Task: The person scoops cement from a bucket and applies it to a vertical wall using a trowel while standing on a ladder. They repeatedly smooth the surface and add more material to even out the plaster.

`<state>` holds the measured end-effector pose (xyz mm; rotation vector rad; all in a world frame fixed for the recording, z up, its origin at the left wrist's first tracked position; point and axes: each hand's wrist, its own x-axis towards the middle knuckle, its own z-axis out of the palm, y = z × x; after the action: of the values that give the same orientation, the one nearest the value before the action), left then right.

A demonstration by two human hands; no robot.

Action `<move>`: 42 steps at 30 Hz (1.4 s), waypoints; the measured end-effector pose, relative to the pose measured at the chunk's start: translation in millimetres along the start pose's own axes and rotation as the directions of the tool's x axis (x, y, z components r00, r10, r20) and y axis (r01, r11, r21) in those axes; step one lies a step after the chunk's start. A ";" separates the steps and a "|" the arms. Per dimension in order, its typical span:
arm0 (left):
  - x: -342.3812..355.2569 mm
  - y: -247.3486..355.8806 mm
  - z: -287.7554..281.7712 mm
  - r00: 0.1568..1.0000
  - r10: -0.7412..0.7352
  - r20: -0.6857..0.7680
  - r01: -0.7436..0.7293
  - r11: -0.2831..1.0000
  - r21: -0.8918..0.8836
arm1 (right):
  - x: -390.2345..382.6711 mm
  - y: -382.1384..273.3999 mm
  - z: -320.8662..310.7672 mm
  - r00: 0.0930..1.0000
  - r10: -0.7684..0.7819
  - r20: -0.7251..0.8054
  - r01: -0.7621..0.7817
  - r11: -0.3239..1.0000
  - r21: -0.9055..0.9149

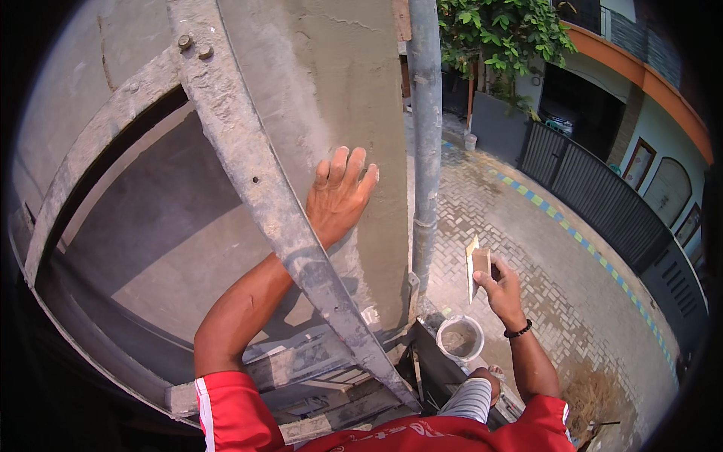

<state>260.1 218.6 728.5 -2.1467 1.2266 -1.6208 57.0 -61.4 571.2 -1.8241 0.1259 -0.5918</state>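
My left hand reaches past the metal frame with its fingers spread, lying against or just over the plastered wall. It holds nothing. Out to the right, my right hand is closed on a small plastering float, a thin pale plate with a brown block handle, held upright and away from the wall. Below it stands a white bucket with grey mortar inside. The plaster is darker and damp-looking in a vertical strip near the wall's edge.
A dirty metal scaffold frame crosses between me and the wall. A grey vertical pole rises beside the wall's edge. Scaffold boards lie below me. Far down is a paved street with a dark gate and a tree.
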 end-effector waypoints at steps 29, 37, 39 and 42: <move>22.3 21.6 10.1 0.986 -0.164 -0.042 0.166 0.984 0.062 | -31.8 27.9 14.6 0.995 0.088 0.042 -0.089 0.996 0.024; 23.3 18.9 10.9 0.996 -0.083 -0.041 0.087 0.988 0.130 | -39.3 39.1 11.7 0.978 0.152 0.143 -0.159 0.986 0.042; 21.9 15.9 12.1 0.997 -0.058 -0.056 0.066 0.989 0.133 | -39.6 39.0 11.0 0.956 0.179 0.233 -0.232 0.946 0.228; 11.5 13.3 3.6 0.993 -0.030 -0.111 0.029 1.000 -0.007 | -33.3 17.4 18.7 0.919 0.125 0.374 -0.353 0.682 0.640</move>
<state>257.3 200.9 727.6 -2.1130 1.2360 -1.7729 40.3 -38.8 540.1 -1.0931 -0.0644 -0.1148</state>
